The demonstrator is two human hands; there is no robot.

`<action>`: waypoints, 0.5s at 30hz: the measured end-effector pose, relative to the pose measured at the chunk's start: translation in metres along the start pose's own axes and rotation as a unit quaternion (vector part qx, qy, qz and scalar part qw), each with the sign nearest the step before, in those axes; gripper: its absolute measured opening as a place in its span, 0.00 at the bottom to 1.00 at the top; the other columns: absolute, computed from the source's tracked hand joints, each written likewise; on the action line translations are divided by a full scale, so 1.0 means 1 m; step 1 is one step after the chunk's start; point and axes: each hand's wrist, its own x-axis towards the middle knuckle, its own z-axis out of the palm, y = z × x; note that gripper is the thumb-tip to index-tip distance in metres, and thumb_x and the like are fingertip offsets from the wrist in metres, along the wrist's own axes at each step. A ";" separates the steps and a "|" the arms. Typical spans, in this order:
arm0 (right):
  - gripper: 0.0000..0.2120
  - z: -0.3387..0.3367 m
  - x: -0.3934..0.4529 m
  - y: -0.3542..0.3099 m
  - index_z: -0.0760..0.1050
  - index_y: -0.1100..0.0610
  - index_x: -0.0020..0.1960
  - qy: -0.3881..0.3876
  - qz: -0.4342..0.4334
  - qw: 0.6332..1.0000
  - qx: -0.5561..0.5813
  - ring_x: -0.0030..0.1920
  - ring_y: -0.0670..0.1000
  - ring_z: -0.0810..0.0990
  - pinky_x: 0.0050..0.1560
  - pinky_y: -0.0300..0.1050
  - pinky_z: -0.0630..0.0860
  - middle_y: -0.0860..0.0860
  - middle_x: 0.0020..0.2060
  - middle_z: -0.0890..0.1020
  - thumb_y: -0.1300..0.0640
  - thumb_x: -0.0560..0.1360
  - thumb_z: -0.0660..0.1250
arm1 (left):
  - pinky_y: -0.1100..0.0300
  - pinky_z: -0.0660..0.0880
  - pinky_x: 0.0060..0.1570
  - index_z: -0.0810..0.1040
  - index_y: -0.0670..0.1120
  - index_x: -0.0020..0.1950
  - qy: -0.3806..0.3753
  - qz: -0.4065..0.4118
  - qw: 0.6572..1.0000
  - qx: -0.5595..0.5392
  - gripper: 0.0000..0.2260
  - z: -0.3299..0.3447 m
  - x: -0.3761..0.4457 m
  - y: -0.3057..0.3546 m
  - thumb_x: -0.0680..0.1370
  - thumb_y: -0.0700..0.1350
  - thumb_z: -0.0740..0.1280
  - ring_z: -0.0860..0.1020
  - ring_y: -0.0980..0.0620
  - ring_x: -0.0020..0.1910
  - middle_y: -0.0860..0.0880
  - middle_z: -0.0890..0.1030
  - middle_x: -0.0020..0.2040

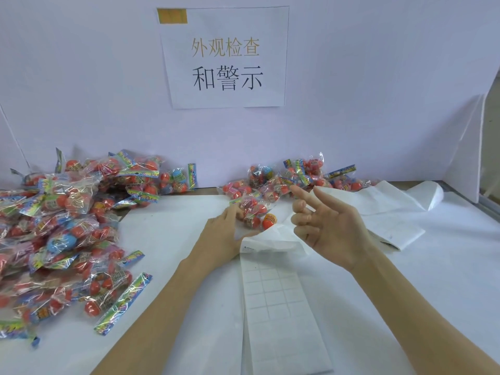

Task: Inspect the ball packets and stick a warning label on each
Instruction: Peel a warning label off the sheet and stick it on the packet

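Your left hand (224, 234) lies flat with straight fingers on a ball packet (253, 209) at the far centre of the table (189, 239), just beyond the curled top of the label sheet (273, 290). Your right hand (324, 226) hovers above, fingers loose, holding nothing visible. You seem between labels: next, peel one from the sheet and press it on this packet. Unlabelled packets (67, 234) likely wait at left.
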 end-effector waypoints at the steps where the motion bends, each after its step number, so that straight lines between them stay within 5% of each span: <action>1: 0.20 0.000 0.001 0.001 0.83 0.59 0.64 0.007 -0.001 1.000 0.001 0.37 0.48 0.70 0.32 0.38 0.66 0.50 0.42 0.77 0.52 0.74 0.77 | 0.54 0.68 0.57 0.70 0.48 0.62 0.011 -0.011 1.000 -0.021 0.21 0.000 0.000 0.000 0.78 0.58 0.72 0.75 0.46 0.56 0.53 0.76 0.59; 5: 0.14 -0.003 0.003 0.003 0.85 0.59 0.59 0.044 -0.006 0.999 0.021 0.35 0.47 0.71 0.31 0.37 0.66 0.50 0.40 0.77 0.53 0.77 0.72 | 0.54 0.72 0.55 0.73 0.48 0.66 0.057 -0.002 0.996 -0.069 0.15 -0.001 -0.001 -0.002 0.81 0.46 0.71 0.74 0.48 0.56 0.53 0.74 0.55; 9: 0.14 -0.004 0.003 0.001 0.85 0.58 0.60 0.088 -0.027 0.996 0.006 0.35 0.47 0.73 0.31 0.37 0.68 0.50 0.40 0.77 0.54 0.77 0.70 | 0.55 0.73 0.56 0.80 0.44 0.64 0.124 0.002 0.989 -0.080 0.10 -0.004 0.000 -0.001 0.85 0.43 0.64 0.74 0.49 0.53 0.51 0.75 0.52; 12: 0.15 -0.003 0.005 0.005 0.83 0.49 0.64 0.158 -0.096 0.964 -0.190 0.46 0.50 0.81 0.43 0.38 0.77 0.51 0.50 0.83 0.53 0.78 0.72 | 0.58 0.73 0.51 0.81 0.42 0.57 0.195 -0.001 0.972 -0.134 0.08 -0.014 -0.002 0.016 0.86 0.43 0.63 0.74 0.50 0.48 0.51 0.79 0.50; 15: 0.26 0.002 0.004 0.013 0.73 0.35 0.73 0.152 -0.186 0.878 -0.413 0.66 0.46 0.79 0.62 0.43 0.77 0.44 0.65 0.81 0.50 0.78 0.74 | 0.62 0.70 0.44 0.81 0.45 0.47 0.200 0.028 0.957 -0.207 0.08 -0.025 -0.007 0.037 0.85 0.44 0.66 0.74 0.49 0.43 0.52 0.78 0.42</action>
